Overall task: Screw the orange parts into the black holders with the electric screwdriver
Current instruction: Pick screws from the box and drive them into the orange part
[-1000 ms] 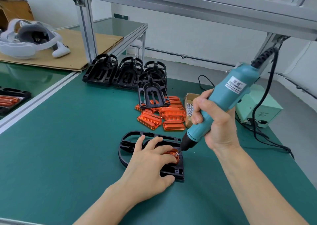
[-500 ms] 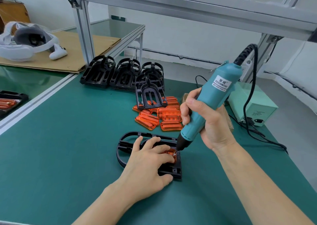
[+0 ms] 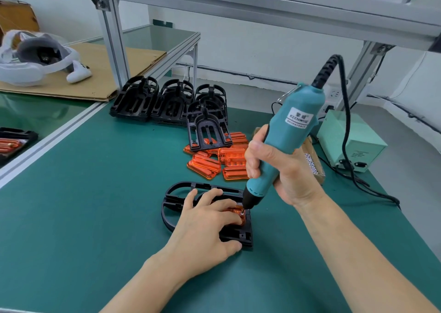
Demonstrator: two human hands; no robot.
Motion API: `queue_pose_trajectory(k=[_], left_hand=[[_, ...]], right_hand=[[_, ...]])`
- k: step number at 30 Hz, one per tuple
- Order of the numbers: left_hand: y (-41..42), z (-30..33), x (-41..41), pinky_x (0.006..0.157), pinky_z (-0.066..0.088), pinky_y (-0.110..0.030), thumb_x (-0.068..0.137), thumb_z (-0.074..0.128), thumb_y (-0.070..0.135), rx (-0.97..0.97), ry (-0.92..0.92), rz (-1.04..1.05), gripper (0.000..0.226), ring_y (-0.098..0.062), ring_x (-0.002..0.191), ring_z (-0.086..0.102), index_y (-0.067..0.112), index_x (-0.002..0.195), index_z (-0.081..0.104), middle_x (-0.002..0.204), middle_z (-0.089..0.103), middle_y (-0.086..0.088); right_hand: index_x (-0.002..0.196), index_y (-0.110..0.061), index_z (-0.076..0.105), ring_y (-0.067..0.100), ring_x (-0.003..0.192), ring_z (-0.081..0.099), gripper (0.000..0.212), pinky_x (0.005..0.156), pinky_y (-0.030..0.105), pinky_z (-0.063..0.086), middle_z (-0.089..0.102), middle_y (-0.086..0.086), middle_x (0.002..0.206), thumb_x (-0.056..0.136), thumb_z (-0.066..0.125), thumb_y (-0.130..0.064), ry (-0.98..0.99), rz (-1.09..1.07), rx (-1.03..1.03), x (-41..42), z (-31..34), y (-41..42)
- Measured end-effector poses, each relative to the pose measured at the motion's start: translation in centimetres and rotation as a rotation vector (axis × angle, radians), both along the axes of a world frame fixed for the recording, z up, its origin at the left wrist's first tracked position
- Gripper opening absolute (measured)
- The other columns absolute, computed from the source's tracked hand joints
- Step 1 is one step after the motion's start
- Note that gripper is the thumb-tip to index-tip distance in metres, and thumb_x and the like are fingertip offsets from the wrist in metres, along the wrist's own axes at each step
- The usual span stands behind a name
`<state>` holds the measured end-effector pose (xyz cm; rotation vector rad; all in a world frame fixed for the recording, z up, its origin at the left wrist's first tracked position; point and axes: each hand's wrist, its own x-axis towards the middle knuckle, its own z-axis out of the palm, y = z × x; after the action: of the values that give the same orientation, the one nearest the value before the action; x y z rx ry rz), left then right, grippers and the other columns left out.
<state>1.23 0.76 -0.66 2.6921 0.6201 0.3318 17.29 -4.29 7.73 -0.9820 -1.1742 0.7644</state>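
A black holder (image 3: 175,194) lies flat on the green mat in front of me. An orange part (image 3: 237,211) sits in it, mostly hidden under my fingers. My left hand (image 3: 205,227) lies spread over the holder and presses the part down with straight fingers. My right hand (image 3: 279,169) grips the teal electric screwdriver (image 3: 284,136), tilted, its bit tip on the near right end of the orange part.
Loose orange parts (image 3: 214,162) lie in a pile behind the holder, with one black holder (image 3: 207,129) on top and several more (image 3: 152,100) farther back. A box of screws (image 3: 312,162) and a pale green power unit (image 3: 350,145) stand right. The screwdriver cable (image 3: 346,131) trails right.
The screwdriver has swung more upright and slid a little left with my right hand. Its bit stays on the orange part. My left hand keeps pressing on the holder.
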Motion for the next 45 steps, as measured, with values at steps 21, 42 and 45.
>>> queue_pose_trajectory(k=[21,42,45], left_hand=[[1.3,1.8,0.6,0.117,0.006,-0.038,0.077,0.057,0.057,-0.143,-0.066,-0.048,0.039,0.004,0.131,0.027,0.038,0.11,0.066,0.129,0.05,0.028],[7.5,3.5,20.4,0.099,0.024,-0.041,0.088,0.061,0.02,0.367,0.25,0.129,0.013,-0.021,0.099,0.055,0.022,0.098,0.069,0.096,0.068,0.0],[7.5,3.1,20.9,0.098,0.025,-0.042,0.088,0.062,0.025,0.417,0.264,0.124,0.008,-0.021,0.099,0.053,0.021,0.093,0.067,0.094,0.067,0.0]], right_hand=[[0.079,-0.02,0.048,0.011,0.051,0.047,0.014,0.055,0.022,0.042,0.056,0.001,0.069,0.081,0.06,-0.014,0.542,-0.578,0.293,4.4,0.6,-4.1],[0.071,-0.023,0.054,0.01,0.047,0.045,0.02,0.049,0.02,0.043,0.054,-0.001,0.065,0.086,0.06,-0.011,0.551,-0.717,0.333,5.4,-0.4,-6.5],[0.068,-0.024,0.056,0.011,0.047,0.045,0.017,0.05,0.019,0.042,0.054,0.0,0.064,0.081,0.062,-0.013,0.552,-0.714,0.326,5.6,-0.4,-6.6]])
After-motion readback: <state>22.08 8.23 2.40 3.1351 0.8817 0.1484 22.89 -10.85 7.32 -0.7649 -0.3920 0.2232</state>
